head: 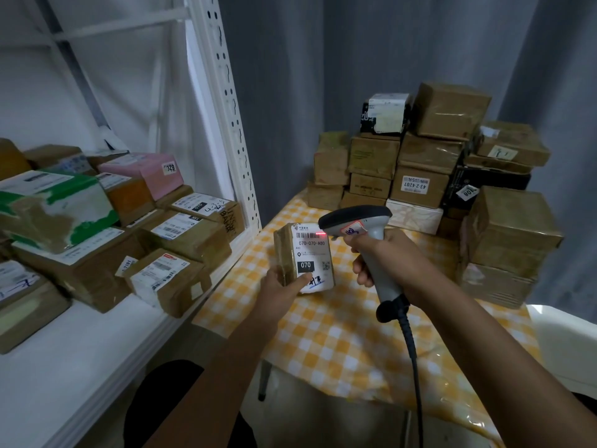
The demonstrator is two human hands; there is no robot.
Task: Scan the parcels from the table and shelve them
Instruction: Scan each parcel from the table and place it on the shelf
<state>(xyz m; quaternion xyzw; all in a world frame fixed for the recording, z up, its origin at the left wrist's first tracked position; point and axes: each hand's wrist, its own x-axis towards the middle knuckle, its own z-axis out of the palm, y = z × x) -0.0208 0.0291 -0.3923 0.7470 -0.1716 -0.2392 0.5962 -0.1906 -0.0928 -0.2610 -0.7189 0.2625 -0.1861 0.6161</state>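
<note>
My left hand (280, 284) holds a small brown parcel (302, 257) above the table, its white label facing me and reading 070-070-A80. My right hand (384, 260) grips a grey barcode scanner (358, 221) by its handle. The scanner's head points at the label from the right. A red light line falls on the barcode at the top of the label. The scanner's black cable (412, 350) hangs down past my right forearm.
A table with a yellow checked cloth (339, 334) carries a stack of brown, black and white parcels (429, 163) at its far side. A white shelf (64, 367) on the left holds several labelled parcels (171, 279). A white upright post (232, 124) stands between them.
</note>
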